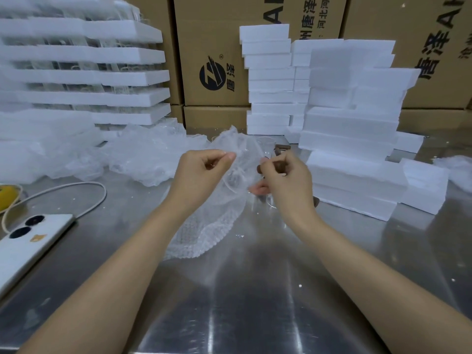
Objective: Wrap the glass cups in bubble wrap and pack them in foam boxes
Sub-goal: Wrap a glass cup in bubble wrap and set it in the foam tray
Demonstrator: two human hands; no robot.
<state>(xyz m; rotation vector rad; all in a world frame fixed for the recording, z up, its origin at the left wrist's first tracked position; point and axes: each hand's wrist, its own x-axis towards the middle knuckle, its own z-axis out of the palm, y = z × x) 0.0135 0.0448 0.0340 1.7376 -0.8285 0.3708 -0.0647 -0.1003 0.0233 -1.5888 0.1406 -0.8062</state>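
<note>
- The thumb and forefinger of the left hand are pinching the top edge of the wrap. The other fingers are curling loosely into the palm.
- That pinch is lifting the sheet so it is hanging down to the table. I judge this is to open it up for a cup to go against it.
- The fingers of the right hand are curling tightly around a brown handle. It seems to belong to a clear cup, which is blurred and hard to make out.
- The cup is sitting just beside the hanging sheet, low and between the two hands. Holding it by the handle is leaving the glass body free to be rolled in.
- A second cup is standing on the table just behind the hands, unwrapped, apparently waiting its turn.
- A crumpled pile of more clear wrap is lying to the left, within easy reach.
- White foam boxes are stacking up close on the right, near the cup hand, likely so wrapped cups can go straight in.
- Foam trays with glassware between the layers are towering on the far left.
- Brown cartons are lining the wall behind.
- A white phone and its cable are lying at the near left, well apart from the work.
</note>
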